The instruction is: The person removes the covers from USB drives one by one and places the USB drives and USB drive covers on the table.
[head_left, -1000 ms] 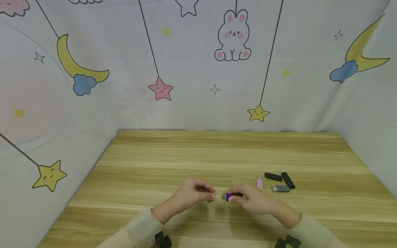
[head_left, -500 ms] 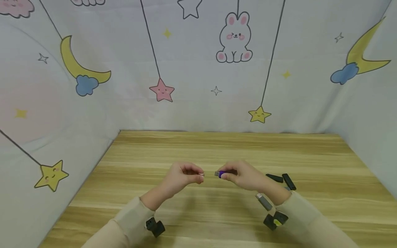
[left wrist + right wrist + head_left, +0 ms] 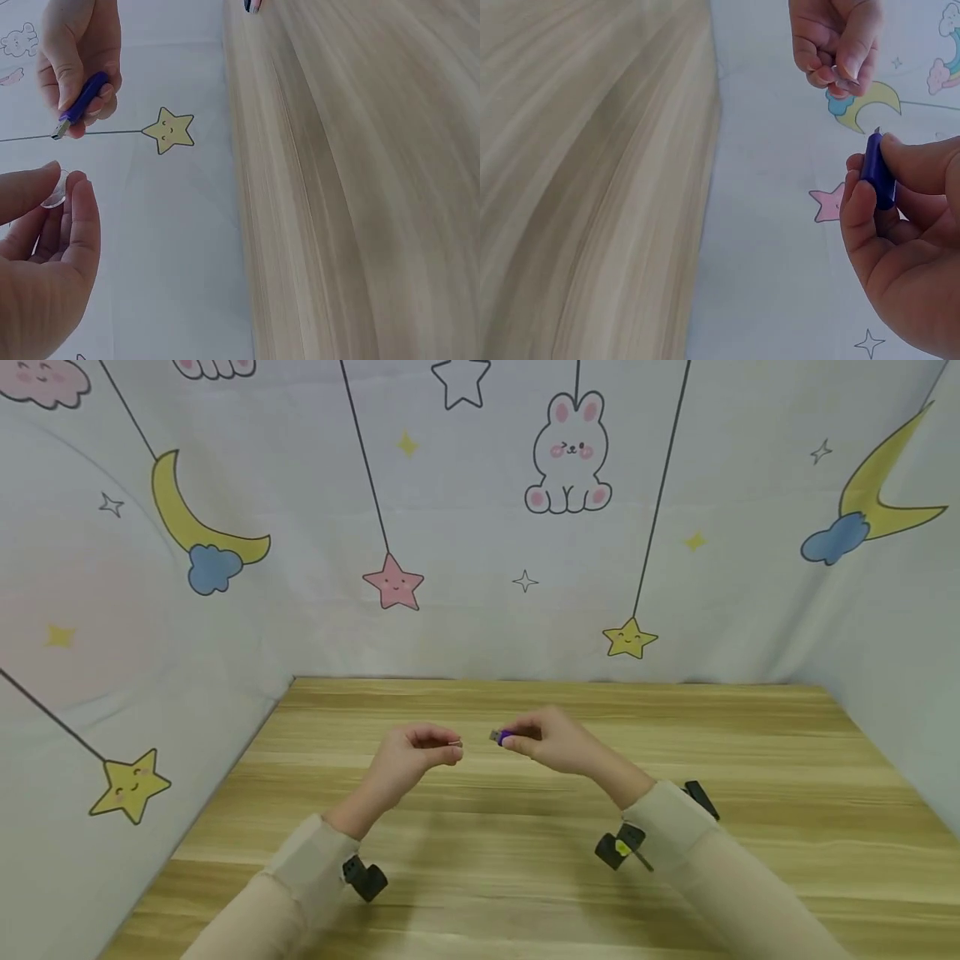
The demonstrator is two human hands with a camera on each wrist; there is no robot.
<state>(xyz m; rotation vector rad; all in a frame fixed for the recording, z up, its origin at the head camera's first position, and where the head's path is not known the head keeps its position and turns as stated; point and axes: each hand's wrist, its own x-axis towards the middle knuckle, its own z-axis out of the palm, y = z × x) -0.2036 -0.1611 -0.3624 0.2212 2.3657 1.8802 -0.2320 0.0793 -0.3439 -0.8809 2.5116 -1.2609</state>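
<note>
Between the thumb and fingers of my left hand (image 3: 401, 764) is a small clear cap (image 3: 56, 198), mostly covered in the head view. My right hand (image 3: 561, 745) pinches a purple USB flash drive (image 3: 879, 172), its metal plug (image 3: 60, 129) bare and pointing toward the left hand. A short gap separates the plug from the cap. Both hands are raised above the wooden table (image 3: 487, 893), facing each other. The drive's rear end is hidden by the right fingers in the head view.
A black stick-shaped drive (image 3: 702, 800) lies on the table at the right, beyond the right sleeve (image 3: 671, 822). Part of a grey stick (image 3: 643, 860) shows beside the right wrist camera (image 3: 621, 845). A printed cloth (image 3: 465, 635) hangs behind the table.
Both hands have moved up and to the left, away from the table's front. The gap between plug and cap has widened slightly. The right forearm now covers most of the other drives.
</note>
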